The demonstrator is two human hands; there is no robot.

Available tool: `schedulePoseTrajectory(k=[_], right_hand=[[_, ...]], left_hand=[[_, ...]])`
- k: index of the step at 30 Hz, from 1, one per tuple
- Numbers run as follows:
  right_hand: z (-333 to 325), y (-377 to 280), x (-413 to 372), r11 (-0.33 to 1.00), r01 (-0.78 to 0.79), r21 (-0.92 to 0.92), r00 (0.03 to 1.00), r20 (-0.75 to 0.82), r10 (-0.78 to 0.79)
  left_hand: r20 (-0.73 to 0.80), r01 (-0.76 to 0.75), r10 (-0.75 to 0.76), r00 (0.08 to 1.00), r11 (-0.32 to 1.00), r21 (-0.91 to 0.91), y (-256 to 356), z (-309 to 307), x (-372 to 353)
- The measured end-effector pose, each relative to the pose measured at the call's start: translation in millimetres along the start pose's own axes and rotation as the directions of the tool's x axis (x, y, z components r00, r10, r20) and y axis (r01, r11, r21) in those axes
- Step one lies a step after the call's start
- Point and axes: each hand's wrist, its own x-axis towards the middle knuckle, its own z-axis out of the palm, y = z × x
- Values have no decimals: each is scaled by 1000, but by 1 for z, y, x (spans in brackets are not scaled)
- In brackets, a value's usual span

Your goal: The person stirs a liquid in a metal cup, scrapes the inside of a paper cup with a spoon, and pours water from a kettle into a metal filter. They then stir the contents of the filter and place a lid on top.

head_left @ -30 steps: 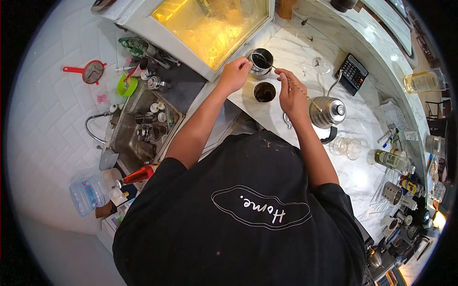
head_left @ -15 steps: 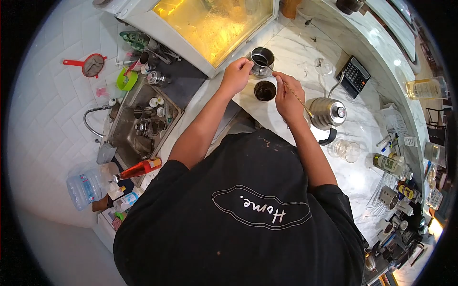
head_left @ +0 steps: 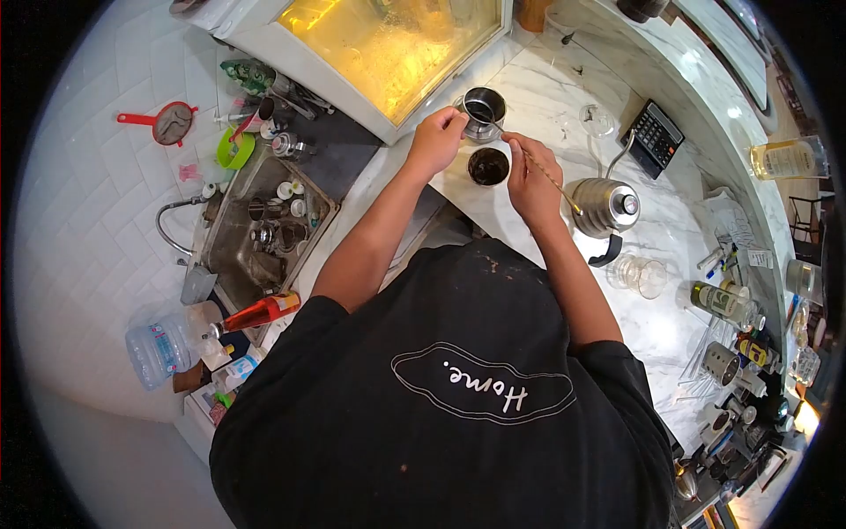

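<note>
My left hand [head_left: 438, 139] is closed at the near left rim of a round metal cup with dark contents [head_left: 485, 102], its thumb and fingertips pinched there. The cup sits over what looks like a glass vessel on the marble counter. In my right hand [head_left: 533, 176] is a long bar spoon with a twisted golden handle [head_left: 553, 183]; its front end points into the cup. Just below stands a small dark-filled cup [head_left: 488, 166], between my two hands and touched by neither. A steel gooseneck kettle [head_left: 604, 208] is right of my right wrist.
A black calculator [head_left: 654, 139] and a glass jug [head_left: 641, 276] lie on the right side of the marble counter [head_left: 564, 97]. Bottles and tools line its far right. A sink [head_left: 256, 256] with dishes is at left, near a red bottle [head_left: 260, 313]. A lit glass cabinet [head_left: 388, 53] stands ahead.
</note>
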Motion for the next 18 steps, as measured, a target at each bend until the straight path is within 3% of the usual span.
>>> schedulePoseTrajectory(k=[18], right_hand=[[-4, 0, -5, 1000, 10, -6, 1000, -10, -10]], left_hand=[[35, -22, 22, 999, 1000, -15, -5, -2, -4]])
